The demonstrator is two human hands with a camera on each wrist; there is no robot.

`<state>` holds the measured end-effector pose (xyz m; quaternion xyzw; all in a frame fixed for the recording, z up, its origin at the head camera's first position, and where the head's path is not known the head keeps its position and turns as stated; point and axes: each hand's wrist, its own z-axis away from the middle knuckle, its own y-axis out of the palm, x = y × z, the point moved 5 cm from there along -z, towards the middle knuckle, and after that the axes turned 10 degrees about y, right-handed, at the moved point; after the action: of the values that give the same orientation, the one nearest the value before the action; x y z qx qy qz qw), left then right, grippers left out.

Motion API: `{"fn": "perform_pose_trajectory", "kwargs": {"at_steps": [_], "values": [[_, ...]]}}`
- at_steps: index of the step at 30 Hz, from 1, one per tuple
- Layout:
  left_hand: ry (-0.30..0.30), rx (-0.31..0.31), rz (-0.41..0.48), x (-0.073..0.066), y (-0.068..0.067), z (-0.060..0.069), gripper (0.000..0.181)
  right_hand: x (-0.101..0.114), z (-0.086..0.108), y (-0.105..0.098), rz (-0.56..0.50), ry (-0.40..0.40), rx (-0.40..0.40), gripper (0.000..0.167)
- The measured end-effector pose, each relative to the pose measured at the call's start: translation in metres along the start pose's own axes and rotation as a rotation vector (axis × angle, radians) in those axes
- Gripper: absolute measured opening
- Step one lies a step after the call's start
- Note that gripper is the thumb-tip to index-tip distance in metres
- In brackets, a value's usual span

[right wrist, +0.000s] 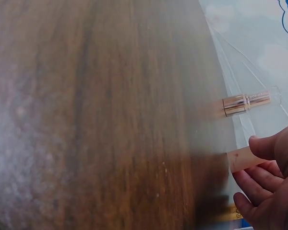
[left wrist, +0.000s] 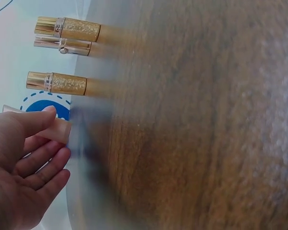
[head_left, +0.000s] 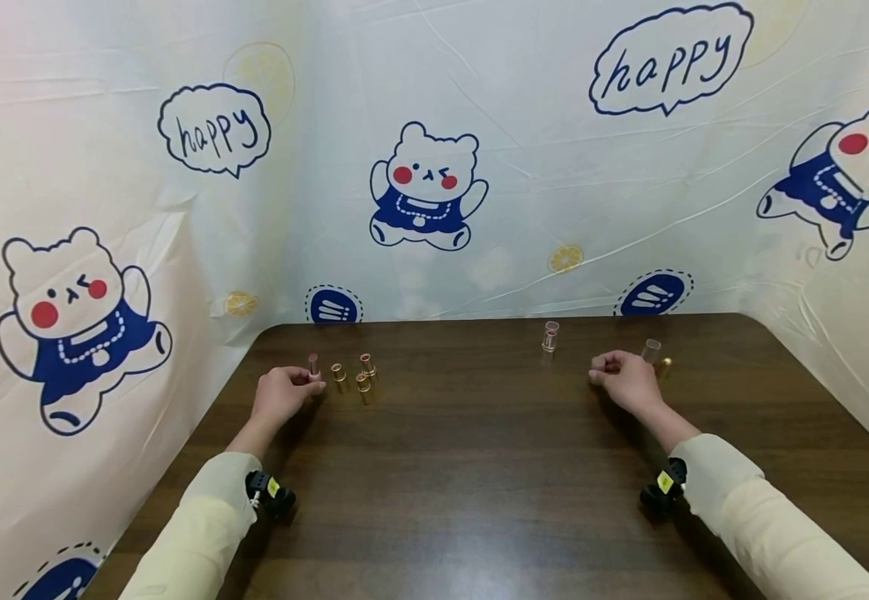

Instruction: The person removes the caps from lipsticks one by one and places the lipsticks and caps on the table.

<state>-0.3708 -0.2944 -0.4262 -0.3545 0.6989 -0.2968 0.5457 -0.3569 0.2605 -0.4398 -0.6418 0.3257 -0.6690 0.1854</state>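
Observation:
My left hand (head_left: 280, 396) pinches the pale pink base of an uncapped lipstick (head_left: 313, 363), held upright with its dark pink tip showing. To its right stand three gold-toned uncapped lipsticks, one (left wrist: 67, 83) nearest the hand, another (left wrist: 81, 29) and a slimmer one (left wrist: 62, 45) farther off. On the table's right side, my right hand (head_left: 629, 382) holds a pale pink lipstick cap (right wrist: 243, 159) between thumb and fingers; its lower end is near or on the table, I cannot tell which. Left of that hand stands a rose-gold lipstick (right wrist: 246, 103) in a clear cap.
Behind the right hand stand a clear cap (head_left: 651, 350) and a gold piece (head_left: 666, 364), partly hidden by the hand. The brown wooden table (head_left: 449, 467) ends at a printed cloth (head_left: 434, 283) hanging along its back and sides.

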Motion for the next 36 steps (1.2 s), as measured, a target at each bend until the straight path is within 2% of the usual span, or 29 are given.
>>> {"fn": "perform_pose_trajectory", "kwargs": {"at_steps": [10, 28, 36], "values": [[0.011, 0.018, -0.008, 0.0047, 0.0042, -0.0007, 0.021, -0.0017, 0.0013, -0.0007, -0.006, 0.027, 0.017, 0.028], [0.083, 0.004, 0.005, 0.0024, 0.0073, 0.0013, 0.021, -0.0014, 0.0023, -0.0008, 0.017, 0.03, 0.011, 0.029], [0.049, 0.024, 0.007, 0.0035, 0.0088, 0.002, 0.021, -0.0008, 0.0028, -0.0007, 0.021, 0.03, 0.011, 0.03]]}}
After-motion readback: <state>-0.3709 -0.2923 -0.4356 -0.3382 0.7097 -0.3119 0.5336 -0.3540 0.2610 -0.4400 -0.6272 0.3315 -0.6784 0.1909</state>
